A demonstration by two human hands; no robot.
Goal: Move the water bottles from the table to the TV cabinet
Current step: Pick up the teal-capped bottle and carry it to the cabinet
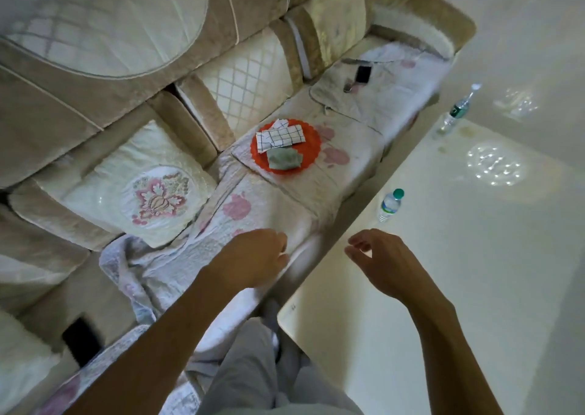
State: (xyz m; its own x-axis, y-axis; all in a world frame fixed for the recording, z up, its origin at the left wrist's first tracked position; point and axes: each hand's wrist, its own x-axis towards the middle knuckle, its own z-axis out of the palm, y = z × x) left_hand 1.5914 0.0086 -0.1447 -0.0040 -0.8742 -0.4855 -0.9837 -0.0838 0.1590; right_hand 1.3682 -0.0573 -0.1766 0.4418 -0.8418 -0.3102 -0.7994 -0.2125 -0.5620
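White table (443, 288): glossy; both bottles stand along its edge nearest the sofa (126, 66)
Near bottle (391, 205): upright, green cap; just beyond the right hand, untouched
Far bottle (456, 114): at the far corner; well apart from the near one
Left hand (256, 256): empty, fingers loosely curled; over the quilt (253, 212)
Right hand (380, 258): empty, fingers relaxed; over the table's edge
Plate (286, 145): red, on the sofa; carries folded cloths (278, 137)

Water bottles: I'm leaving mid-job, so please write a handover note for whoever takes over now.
Left hand: empty, over the sofa quilt.
Right hand: empty, fingers loose, over the table, short of the near bottle.
Far bottle stands at the table's far end; both upright.
Done: neither bottle moved yet.
Left: carry both to the TV cabinet, not in view.
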